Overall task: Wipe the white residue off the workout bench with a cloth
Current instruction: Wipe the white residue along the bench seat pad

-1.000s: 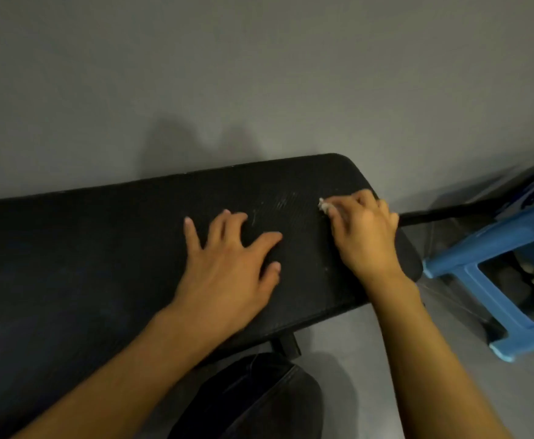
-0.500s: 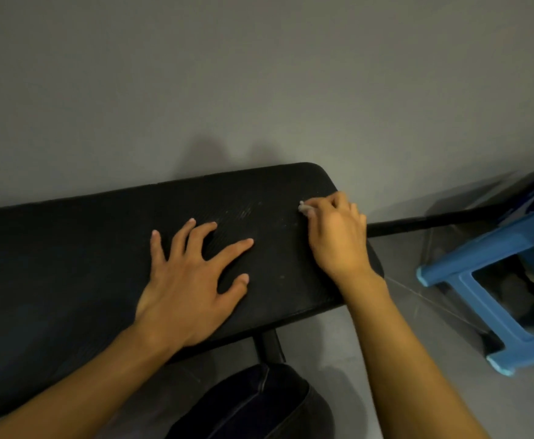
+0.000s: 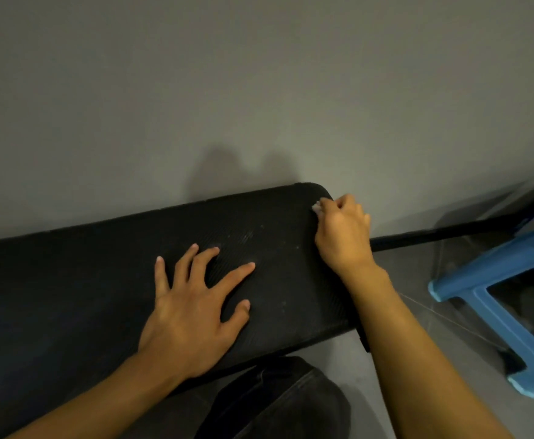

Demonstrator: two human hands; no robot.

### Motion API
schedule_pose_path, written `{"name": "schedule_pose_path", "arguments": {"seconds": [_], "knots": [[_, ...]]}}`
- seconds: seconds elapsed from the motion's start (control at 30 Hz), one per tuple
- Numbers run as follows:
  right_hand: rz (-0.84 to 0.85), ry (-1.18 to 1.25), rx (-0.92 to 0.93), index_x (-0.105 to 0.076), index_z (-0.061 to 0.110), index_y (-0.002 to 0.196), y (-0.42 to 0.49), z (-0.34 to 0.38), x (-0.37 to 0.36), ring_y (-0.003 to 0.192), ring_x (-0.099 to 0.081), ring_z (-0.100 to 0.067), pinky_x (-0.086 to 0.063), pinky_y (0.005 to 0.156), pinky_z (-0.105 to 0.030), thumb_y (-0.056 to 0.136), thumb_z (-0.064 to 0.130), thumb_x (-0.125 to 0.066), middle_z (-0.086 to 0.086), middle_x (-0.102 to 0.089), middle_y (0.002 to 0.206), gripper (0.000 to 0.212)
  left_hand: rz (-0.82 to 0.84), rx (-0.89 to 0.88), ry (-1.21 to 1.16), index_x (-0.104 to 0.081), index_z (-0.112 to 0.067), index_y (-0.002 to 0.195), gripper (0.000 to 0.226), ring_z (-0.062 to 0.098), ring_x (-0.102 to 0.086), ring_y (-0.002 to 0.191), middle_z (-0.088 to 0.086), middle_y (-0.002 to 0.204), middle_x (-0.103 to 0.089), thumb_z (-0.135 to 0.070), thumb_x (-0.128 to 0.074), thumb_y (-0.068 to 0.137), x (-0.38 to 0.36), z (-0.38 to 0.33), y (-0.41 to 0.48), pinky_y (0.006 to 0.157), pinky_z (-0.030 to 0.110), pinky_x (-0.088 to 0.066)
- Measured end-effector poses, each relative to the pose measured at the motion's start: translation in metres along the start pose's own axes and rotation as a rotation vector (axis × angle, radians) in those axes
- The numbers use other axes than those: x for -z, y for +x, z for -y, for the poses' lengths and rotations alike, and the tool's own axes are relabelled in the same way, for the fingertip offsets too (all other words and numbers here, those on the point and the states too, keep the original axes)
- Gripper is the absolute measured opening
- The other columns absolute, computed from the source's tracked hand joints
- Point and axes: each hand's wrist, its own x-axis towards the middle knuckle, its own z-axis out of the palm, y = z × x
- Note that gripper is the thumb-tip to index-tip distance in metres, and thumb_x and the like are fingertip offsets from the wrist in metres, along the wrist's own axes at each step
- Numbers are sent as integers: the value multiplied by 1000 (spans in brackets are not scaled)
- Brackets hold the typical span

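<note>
- Right hand (image 3: 343,231) has slid its cloth (image 3: 317,206) out to the far right corner of the workout bench (image 3: 69,280), away from the middle of the pad.
- Its fingers curl tightly round the small white wad, leaving only a tip showing, probably so it can bear down on the ribbed pad.
- Left hand (image 3: 192,308) stays flat on the bench's near middle, fingers spread wide and holding nothing, seemingly as a brace.
- Faint white residue (image 3: 249,236) lies on the bench between the hands, so more passes look needed.
- Blue stool (image 3: 468,280) stands beyond the bench's right end.

plain grey wall (image 3: 259,90), grey floor (image 3: 417,296), blue plastic stool (image 3: 480,280) at right.
</note>
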Motion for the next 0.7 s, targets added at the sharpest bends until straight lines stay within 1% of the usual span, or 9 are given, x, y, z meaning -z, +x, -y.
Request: {"name": "schedule_pose_path", "arguments": {"seconds": [0.07, 0.13, 0.2, 0.3, 0.37, 0.43, 0.5, 0.6, 0.7], "knots": [[51, -4, 60, -55, 15, 131, -9, 14, 5, 102, -49, -30, -38, 87, -39, 101, 20, -46, -11, -49, 118, 32, 5, -16, 13, -28, -56, 152, 60, 33, -20, 153, 7, 158, -32, -68, -25, 93, -1, 1, 1, 119, 71, -13], [50, 40, 226, -54, 20, 134, -47, 20, 12, 98, -49, -26, -38, 81, -36, 100, 21, -48, -8, -49, 118, 35, 1, -19, 18, -28, -55, 152, 60, 33, -20, 152, 8, 158, -32, -68, -25, 93, -2, 2, 2, 118, 71, -13], [69, 106, 320, -56, 24, 134, -92, 20, 23, 94, -48, -21, -34, 76, -33, 99, 22, -51, -2, -50, 116, 36, -3, -20, 22, -24, -57, 153, 61, 33, -17, 153, 8, 159, -29, -69, -23, 93, -3, 3, 2, 119, 70, -11], [64, 85, 292, -60, 29, 130, -104, 3, 27, 91, -47, -18, -32, 74, -34, 99, 26, -52, 4, -52, 112, 33, -3, -24, -8, -21, -57, 153, 61, 31, -12, 155, 7, 161, -25, -69, -20, 93, -2, 4, 2, 120, 69, -8], [13, 45, 187, -61, 27, 129, -75, -2, 19, 94, -47, -20, -30, 77, -33, 99, 26, -50, 2, -51, 110, 32, -2, -30, -23, -21, -57, 153, 61, 31, -10, 155, 7, 161, -25, -70, -19, 93, -2, 5, 1, 120, 69, -6], [24, 67, 114, -60, 23, 132, -51, 5, 13, 99, -49, -23, -35, 82, -35, 100, 25, -49, 0, -50, 112, 34, -7, -32, -39, -25, -56, 153, 61, 32, -12, 155, 8, 161, -27, -69, -22, 93, -1, 4, 1, 120, 69, -7], [58, 110, 178, -61, 24, 131, -56, 17, 10, 97, -49, -22, -38, 81, -37, 101, 25, -49, 0, -50, 112, 32, -7, -34, -50, -27, -56, 152, 60, 32, -14, 154, 8, 160, -29, -69, -24, 93, -1, 5, 0, 120, 69, -8], [111, 184, 350, -63, 31, 126, -107, 26, 23, 92, -46, -14, -34, 74, -34, 101, 34, -43, 6, -51, 112, 32, -12, -34, -52, -28, -55, 153, 61, 33, -14, 154, 8, 160, -29, -69, -24, 93, -3, 6, 1, 120, 69, -8], [142, 216, 391, -65, 38, 119, -127, 19, 33, 90, -46, -10, -32, 74, -34, 101, 41, -40, 12, -52, 109, 31, -17, -32, -61, -28, -54, 153, 62, 33, -13, 155, 8, 161, -28, -69, -24, 93, -1, 6, 0, 120, 69, -7]]}}
